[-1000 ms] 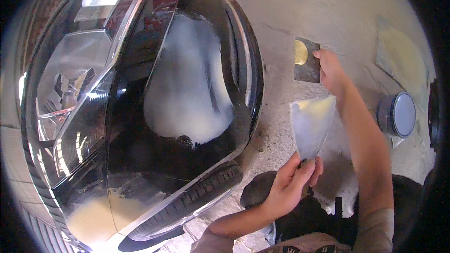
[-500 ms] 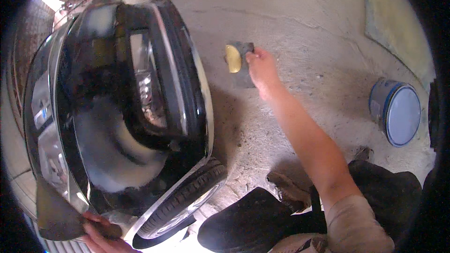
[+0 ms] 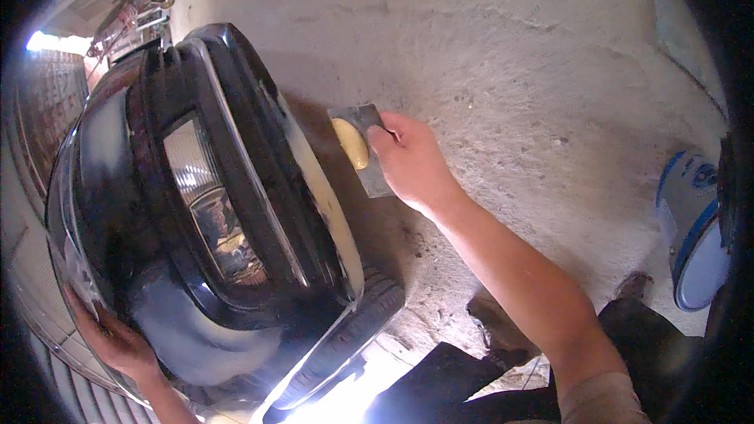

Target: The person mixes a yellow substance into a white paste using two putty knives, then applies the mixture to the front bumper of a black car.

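Out to the right of a car's black bumper (image 3: 228, 141), my right hand (image 3: 412, 157) pinches the edge of a thin grey plate (image 3: 377, 180). A mound of yellow putty (image 3: 350, 144) sits on it. At lower left, my left hand (image 3: 118, 345) is against the front of the bumper, fingers curled. The putty knife seen in it earlier is mostly hidden now, its blade hard to tell from the car. Dull grey patches (image 3: 212, 349) mark the bumper around a long clear lamp (image 3: 216, 204). A beige strip (image 3: 326, 204) runs along its lower edge.
A front tyre (image 3: 377, 298) stands behind the bumper, with bright light beside it. To the right lies a blue and grey can (image 3: 691, 228) on the rough concrete floor (image 3: 503, 55). My dark-trousered legs (image 3: 440, 377) and a shoe (image 3: 495, 322) are at the bottom.
My left hand has moved up against the bumper's front, and the putty knife's wide blade no longer shows plainly. The plate of putty has come lower and closer to the bumper. The view has shifted.
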`<control>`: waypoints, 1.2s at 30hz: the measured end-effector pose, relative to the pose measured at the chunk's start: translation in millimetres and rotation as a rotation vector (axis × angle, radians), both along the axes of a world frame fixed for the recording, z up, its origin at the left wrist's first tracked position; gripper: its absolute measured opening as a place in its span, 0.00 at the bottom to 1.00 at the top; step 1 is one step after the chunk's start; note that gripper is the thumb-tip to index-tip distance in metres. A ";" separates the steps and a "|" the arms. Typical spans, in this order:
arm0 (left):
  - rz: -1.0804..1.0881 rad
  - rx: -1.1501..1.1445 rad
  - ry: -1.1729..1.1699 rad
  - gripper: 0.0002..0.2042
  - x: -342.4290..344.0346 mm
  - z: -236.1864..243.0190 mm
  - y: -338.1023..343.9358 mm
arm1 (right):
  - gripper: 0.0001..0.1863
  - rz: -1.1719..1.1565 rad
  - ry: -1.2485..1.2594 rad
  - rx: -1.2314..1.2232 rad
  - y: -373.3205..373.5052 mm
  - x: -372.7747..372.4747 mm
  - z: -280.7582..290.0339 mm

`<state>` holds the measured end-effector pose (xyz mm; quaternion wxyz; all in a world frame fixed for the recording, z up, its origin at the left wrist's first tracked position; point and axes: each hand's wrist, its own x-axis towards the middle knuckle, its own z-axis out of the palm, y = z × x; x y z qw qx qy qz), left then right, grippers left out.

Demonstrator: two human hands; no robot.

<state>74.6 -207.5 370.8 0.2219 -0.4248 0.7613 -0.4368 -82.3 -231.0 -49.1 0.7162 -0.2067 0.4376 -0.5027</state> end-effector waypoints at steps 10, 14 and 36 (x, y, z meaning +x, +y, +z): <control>0.071 -0.129 0.102 0.20 34.9 21.0 11.1 | 0.14 0.092 0.023 -0.073 -42.4 36.1 -0.4; 0.069 -0.094 -0.014 0.20 45.0 47.6 11.2 | 0.14 0.008 -0.019 -0.065 -45.2 43.1 7.1; 0.108 -0.145 -0.095 0.21 26.5 25.4 4.3 | 0.10 -0.062 0.069 -0.183 5.0 47.2 21.8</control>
